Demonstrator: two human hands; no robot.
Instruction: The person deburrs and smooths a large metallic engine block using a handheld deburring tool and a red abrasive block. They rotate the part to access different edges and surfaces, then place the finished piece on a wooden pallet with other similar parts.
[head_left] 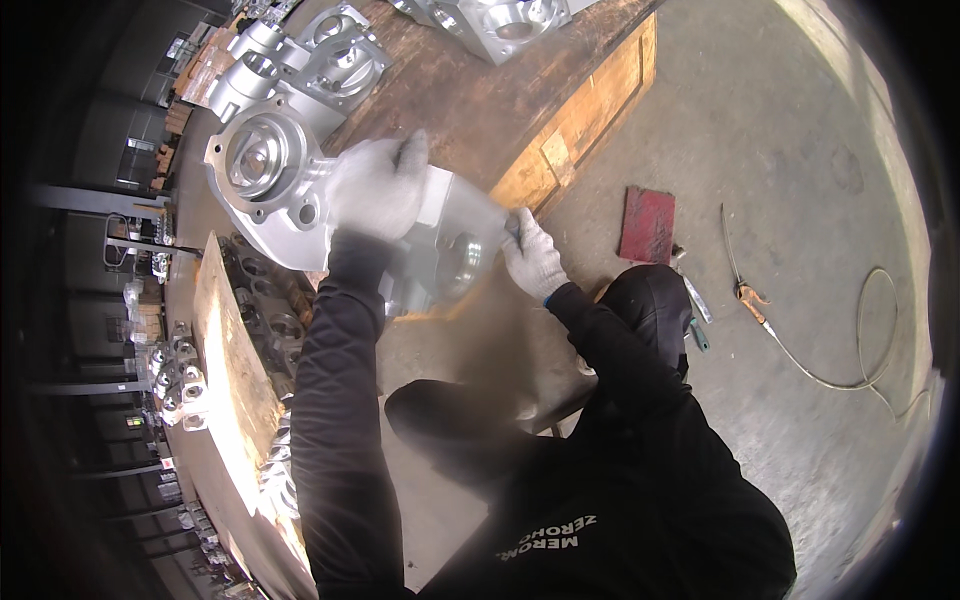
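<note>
A large silver metal casting (285,222) with a round bored opening is held at a tilt over the near end of the wooden bench (440,100). My left hand (380,190), in a whitish work glove, grips its middle from above, with the thumb raised. At the casting's right end is my right hand (533,258), gloved too, with its fingers closed. A small dark bit shows by those fingertips, too little to name. The casting's lower right part looks hazy.
More silver castings (330,60) stand on the bench at the far left, and another casting (500,25) at the far edge. On the concrete floor to the right lie a dark red mat (647,225), a green-handled tool (698,335) and an orange air gun (750,298) with its hose.
</note>
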